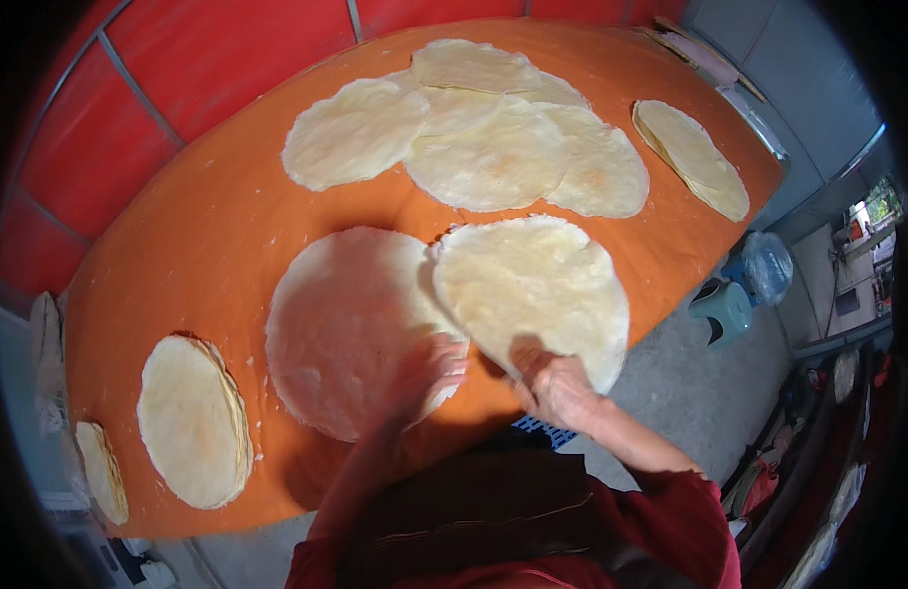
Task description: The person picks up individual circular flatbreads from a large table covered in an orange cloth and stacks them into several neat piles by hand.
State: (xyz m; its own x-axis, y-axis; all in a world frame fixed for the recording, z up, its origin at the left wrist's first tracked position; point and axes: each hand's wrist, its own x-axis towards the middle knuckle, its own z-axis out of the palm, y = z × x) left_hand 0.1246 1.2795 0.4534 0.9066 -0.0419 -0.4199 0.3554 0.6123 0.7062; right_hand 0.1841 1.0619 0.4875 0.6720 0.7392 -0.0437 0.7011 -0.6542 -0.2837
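Note:
My right hand (560, 386) grips the near edge of a round flatbread (535, 287), which tilts above the orange tabletop (203, 243) and reaches over its near edge. Left of it lies another round flatbread (336, 324), largely in shadow, with my left hand (435, 368) at its right side. The left fingers are slightly curled and blurred; whether they touch the bread cannot be told. Several flatbreads overlap at the far side, among them one at the middle (490, 158) and one at the left (354, 132).
Stacked flatbreads (192, 423) lie at the left, with a smaller-looking stack (102, 471) beyond. Another stack (693, 158) is at the far right. A red panelled surface (225, 59) borders the table's far side. A light green stool (721, 313) stands on the floor at right.

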